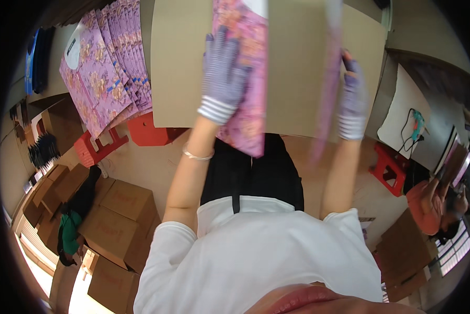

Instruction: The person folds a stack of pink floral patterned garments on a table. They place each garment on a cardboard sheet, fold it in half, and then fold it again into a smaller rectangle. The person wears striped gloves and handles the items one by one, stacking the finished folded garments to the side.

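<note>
My left hand, in a grey-lilac knit glove with a white striped cuff, lies flat with fingers stretched on a purple floral printed piece. That piece looks like a flat paper bag or folded sheet, with a white patch at its top, and overhangs the table's near edge. My right hand, gloved alike, is at the right with its fingers closed at the edge of a second purple floral sheet. This sheet stands nearly edge-on and is smeared by motion; the fingers' exact hold is partly hidden.
The beige board covers the table in front of me. Fanned floral pieces lie at its left, over red stools. A teal tool with a cord rests at the right. Cartons and two other people are farther off.
</note>
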`<state>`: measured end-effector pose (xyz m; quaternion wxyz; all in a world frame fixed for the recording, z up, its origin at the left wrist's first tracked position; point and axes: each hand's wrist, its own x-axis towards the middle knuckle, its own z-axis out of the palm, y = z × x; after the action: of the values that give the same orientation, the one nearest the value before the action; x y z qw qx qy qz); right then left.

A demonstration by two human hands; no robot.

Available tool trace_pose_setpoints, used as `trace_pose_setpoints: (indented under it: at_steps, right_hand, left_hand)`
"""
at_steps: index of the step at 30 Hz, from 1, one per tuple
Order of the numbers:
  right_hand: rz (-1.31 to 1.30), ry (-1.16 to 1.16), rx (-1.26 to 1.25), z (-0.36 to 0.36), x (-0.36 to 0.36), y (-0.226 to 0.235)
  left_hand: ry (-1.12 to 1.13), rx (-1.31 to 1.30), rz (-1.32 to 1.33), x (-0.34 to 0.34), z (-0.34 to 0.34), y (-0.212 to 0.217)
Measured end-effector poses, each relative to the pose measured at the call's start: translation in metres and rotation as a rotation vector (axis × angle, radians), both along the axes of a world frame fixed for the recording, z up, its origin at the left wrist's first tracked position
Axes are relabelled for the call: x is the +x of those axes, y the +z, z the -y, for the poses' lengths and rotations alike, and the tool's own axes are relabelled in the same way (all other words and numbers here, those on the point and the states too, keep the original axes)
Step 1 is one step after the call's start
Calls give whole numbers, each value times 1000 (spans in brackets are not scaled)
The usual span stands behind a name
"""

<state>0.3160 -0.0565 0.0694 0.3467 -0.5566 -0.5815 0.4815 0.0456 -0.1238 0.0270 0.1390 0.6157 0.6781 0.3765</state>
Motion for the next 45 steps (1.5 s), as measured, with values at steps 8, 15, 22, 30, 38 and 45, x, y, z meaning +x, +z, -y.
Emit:
trace_pose_setpoints:
  at_steps: [8, 15, 22, 30, 38, 45]
  right_hand:
    - [195, -139, -136, -17, 133, 43]
    - [646, 43, 497, -34, 104, 18]
    - [-23, 315, -145, 42, -24, -7]
    - [460, 339, -43, 48, -55, -43]
    - [611, 311, 108, 49, -59, -58]
    - [660, 337, 138, 47, -61, -56]
  left_hand:
    - [97, -5, 885, -77, 12, 56]
    - [11, 134, 495, -49, -29, 38]
    - [-64, 256, -264, 15, -46, -5]
    - [-138, 77, -479, 39, -27, -10]
    - [-271, 10, -452, 43, 13, -17]
    - [-318, -21, -476, 33, 27, -14]
